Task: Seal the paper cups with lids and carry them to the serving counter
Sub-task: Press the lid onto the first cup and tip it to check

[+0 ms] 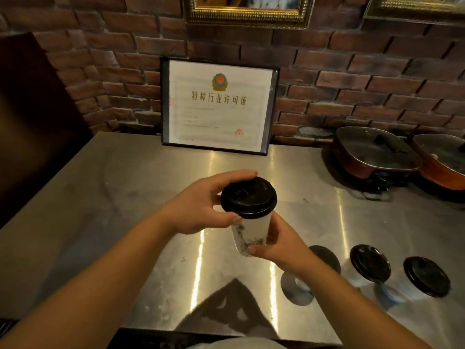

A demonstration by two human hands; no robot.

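Observation:
I hold a white paper cup [253,233] with dark markings above the steel counter [125,197], tilted toward me. A black lid [249,197] sits on its rim. My left hand [201,205] wraps around the lid's edge, fingers over the far side and thumb at the near side. My right hand [279,245] grips the cup's lower body. To the right, three more lidded cups stand on the counter: one [327,258] partly hidden behind my right wrist, a second [370,263], and a third [426,277].
A framed certificate [219,104] leans against the brick wall at the back. Two lidded pans [375,152] [442,162] sit at the back right with a cord in front. A dark panel [32,117] stands at the left edge.

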